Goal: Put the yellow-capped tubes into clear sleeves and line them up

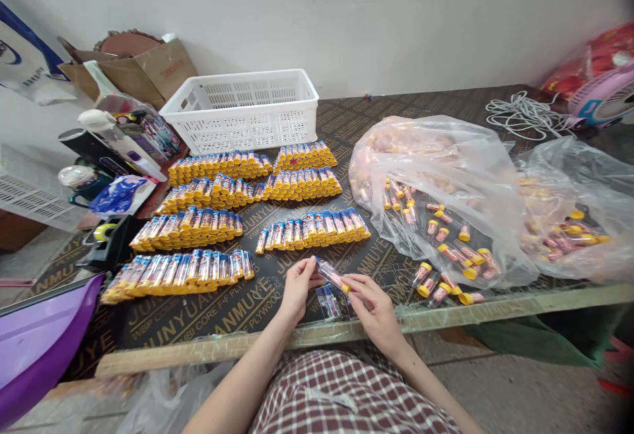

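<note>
Between both hands, above the table's front edge, is a small clear tube (331,274) with a yellow cap and a pinkish label. My left hand (298,287) pinches its blue-tinted far end. The fingers of my right hand (372,305) close on the yellow-capped end. Below the tube lies a small stack of clear printed wrappers (327,302), partly hidden by the tube and my hand. Just ahead, a row of finished-looking tubes with blue tops and yellow caps (312,229) lies stacked. Several loose yellow-capped tubes (436,285) lie to the right of my right hand.
More stacked tube rows (183,272) cover the left. Behind them stands a white plastic crate (247,131). A large translucent bag (475,156) spills tubes at right, with another bag (584,163) beside it. A tape dispenser (106,239), purple dustpan-like object (54,341), cable (525,117) and pink fan (601,97) flank these.
</note>
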Available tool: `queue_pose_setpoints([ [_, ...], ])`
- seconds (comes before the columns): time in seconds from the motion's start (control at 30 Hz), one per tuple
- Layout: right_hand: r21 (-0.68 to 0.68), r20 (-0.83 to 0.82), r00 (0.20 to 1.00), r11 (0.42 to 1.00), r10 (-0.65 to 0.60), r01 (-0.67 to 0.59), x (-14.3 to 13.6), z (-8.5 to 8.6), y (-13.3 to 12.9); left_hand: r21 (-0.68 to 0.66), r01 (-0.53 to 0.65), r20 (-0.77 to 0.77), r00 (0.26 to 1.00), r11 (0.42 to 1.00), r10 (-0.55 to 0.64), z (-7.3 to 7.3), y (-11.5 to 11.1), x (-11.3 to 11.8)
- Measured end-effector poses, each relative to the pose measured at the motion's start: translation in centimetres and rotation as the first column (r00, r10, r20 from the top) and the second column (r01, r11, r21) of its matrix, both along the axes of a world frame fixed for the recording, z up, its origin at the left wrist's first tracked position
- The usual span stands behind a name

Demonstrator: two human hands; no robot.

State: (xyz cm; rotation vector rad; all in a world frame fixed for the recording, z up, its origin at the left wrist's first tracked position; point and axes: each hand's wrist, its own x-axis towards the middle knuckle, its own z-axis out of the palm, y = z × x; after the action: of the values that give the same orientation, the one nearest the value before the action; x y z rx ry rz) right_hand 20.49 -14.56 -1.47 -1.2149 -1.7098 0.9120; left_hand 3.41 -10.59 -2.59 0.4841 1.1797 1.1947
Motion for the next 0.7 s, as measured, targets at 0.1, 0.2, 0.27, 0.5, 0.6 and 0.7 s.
queue_pose_setpoints([
  [0.1, 0.038, 0.039, 0.999, 0.999, 0.03, -0.031, -0.3, -0.4, 0.2, 0.027, 0.085, 0.104, 0.991, 0.996, -0.087, 0.9, -0.4, 0.3],
  [0.2, 0.13, 0.109, 0.994, 0.991, 0.0, -0.014, -0.3, -0.5, 0.6, 0.016, 0.173, 0.146, 0.974, 0.985, -0.174, 1.8, -0.7, 0.4],
  [0.27, 0.17, 0.128, 0.992, 0.985, 0.012, -0.034, -0.2, -0.3, 0.9, 0.009, 0.279, 0.136, 0.951, 0.96, -0.277, 2.2, -0.9, 0.4],
  [0.5, 0.119, 0.023, 0.968, 0.961, 0.248, -0.249, 0.3, 0.2, 1.6, -0.042, 0.405, 0.098, 0.911, 0.913, -0.4, 2.7, -1.5, 1.0],
  [0.6, 0.101, -0.025, 0.965, 0.961, 0.259, -0.256, 0.3, -0.2, 1.5, -0.048, 0.406, 0.086, 0.912, 0.913, -0.401, 2.8, -1.7, 1.2],
  [0.7, 0.094, -0.064, 0.968, 0.967, 0.243, -0.237, 0.1, -0.3, 1.4, -0.044, 0.408, 0.076, 0.912, 0.912, -0.404, 2.8, -1.8, 1.3],
])
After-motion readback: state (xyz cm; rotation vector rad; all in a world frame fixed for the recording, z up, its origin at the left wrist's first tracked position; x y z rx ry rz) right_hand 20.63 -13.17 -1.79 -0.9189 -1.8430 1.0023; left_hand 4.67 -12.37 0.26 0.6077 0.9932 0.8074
